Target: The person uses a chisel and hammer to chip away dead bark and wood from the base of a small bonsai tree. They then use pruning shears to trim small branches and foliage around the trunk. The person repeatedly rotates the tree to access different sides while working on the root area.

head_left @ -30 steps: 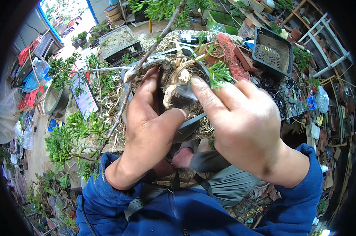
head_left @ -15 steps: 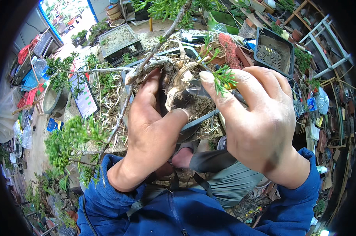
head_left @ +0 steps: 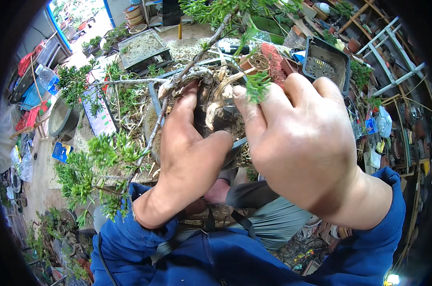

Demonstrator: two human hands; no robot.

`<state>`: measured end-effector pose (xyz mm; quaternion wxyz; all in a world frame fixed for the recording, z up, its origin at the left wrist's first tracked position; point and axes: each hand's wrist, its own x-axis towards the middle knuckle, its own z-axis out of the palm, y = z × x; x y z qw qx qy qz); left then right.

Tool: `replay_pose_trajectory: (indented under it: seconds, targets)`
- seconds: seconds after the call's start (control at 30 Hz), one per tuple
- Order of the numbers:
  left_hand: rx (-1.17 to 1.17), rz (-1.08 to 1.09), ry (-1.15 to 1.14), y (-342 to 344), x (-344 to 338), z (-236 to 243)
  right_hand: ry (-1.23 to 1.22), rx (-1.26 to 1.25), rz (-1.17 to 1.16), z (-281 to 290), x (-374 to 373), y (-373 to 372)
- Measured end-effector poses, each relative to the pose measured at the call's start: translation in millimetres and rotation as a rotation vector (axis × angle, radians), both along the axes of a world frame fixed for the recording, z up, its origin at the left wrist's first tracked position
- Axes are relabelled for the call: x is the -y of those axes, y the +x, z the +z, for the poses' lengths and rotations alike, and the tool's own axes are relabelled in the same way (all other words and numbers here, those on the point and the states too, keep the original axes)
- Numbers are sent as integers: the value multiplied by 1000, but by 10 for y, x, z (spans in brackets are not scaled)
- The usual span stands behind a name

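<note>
From the head view I see a cluttered nursery yard: beyond my fingertips stand a soil-filled tray (head_left: pixel 142 47) and a black mesh pot (head_left: pixel 326 64), with green foliage (head_left: pixel 89 167) left of my wrist. Since half a second ago, my right hand (head_left: pixel 299 143) has slid left and closer. My left hand (head_left: pixel 190 143) wraps the gnarled root ball (head_left: pixel 221 112), thumb pressed in; the right's fingers curl together over it, pinching a green sprig (head_left: pixel 257 86).
</note>
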<state>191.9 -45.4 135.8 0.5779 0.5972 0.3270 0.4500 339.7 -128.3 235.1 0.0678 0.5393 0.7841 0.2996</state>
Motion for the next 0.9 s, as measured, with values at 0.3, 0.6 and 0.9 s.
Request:
replay_pose_trajectory:
  seconds: [0.3,0.6,0.9]
  targets:
    - [128,26,-42,11,10,-42,-67,-558,43,-196,-32,255]
    - [162,-2,-46,13,20,4,-99,-824,2,-450,59,479]
    - [-56,-126,272,-580,-428,-86,-402,-1018,-84,-584,221,922]
